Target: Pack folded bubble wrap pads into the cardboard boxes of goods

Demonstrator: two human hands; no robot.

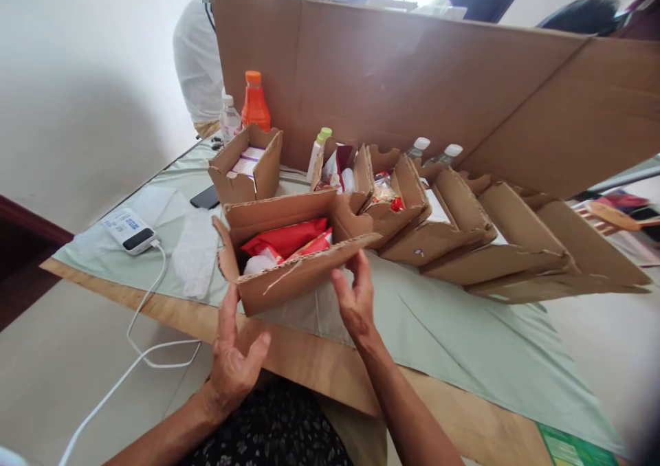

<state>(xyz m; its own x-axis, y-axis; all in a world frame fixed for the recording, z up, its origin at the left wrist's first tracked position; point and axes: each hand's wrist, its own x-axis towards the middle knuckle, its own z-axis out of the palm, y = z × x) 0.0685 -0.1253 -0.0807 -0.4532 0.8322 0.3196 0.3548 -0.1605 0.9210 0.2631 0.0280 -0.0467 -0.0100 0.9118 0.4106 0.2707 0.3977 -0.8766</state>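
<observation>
A cardboard box (289, 280) with an open top stands at the table's front edge. Inside it lie red packets (289, 238) and a white item (260, 262). My left hand (234, 363) is at the box's front left corner, fingertips by the cardboard, thumb spread apart. At the right end, my right hand (355, 294) has its fingers by the box's lower side and its thumb apart from them. Both hands look open; whether the fingertips bear any of the box's weight is unclear.
Several cardboard boxes (438, 242) lean in a row on the right. Behind stand a smaller box (262, 177), an orange bottle (255, 105) and a cardboard wall (386, 81). A white device (135, 236) with a cable and a phone (205, 197) lie left. A person (199, 60) is behind.
</observation>
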